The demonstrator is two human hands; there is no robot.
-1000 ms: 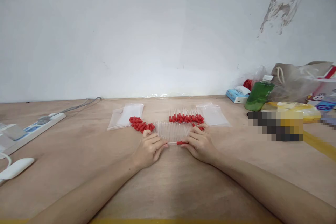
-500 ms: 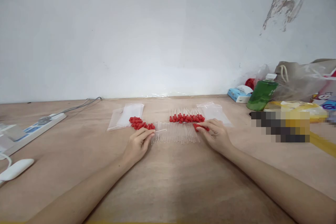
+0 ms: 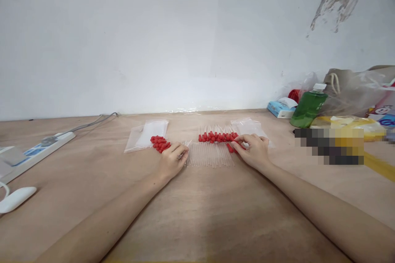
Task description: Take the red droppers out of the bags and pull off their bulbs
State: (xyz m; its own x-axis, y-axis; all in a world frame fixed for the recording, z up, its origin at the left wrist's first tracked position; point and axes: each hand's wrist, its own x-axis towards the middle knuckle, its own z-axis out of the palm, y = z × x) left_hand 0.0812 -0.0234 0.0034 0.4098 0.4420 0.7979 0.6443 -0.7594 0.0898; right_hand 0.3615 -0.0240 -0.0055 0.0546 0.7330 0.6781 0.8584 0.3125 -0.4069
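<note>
My left hand is closed in a pinch at the left end of a row of thin clear dropper tubes. Tube ends stick out around its fingertips. A small pile of red rubber bulbs lies just beyond that hand. My right hand pinches a red rubber bulb between thumb and forefinger. More loose red bulbs lie under its fingers, partly hidden. Behind the row, several droppers with red bulbs fitted lie side by side, clear stems pointing at the wall.
Clear plastic bags lie at the left and right. A power strip and a white plug-like piece sit far left. At right stand a tissue pack, a green bottle and yellow packaging.
My left hand has moved right and turned palm-down onto the tube row; the tube it held out sideways no longer shows that way. My right hand has hardly moved.
</note>
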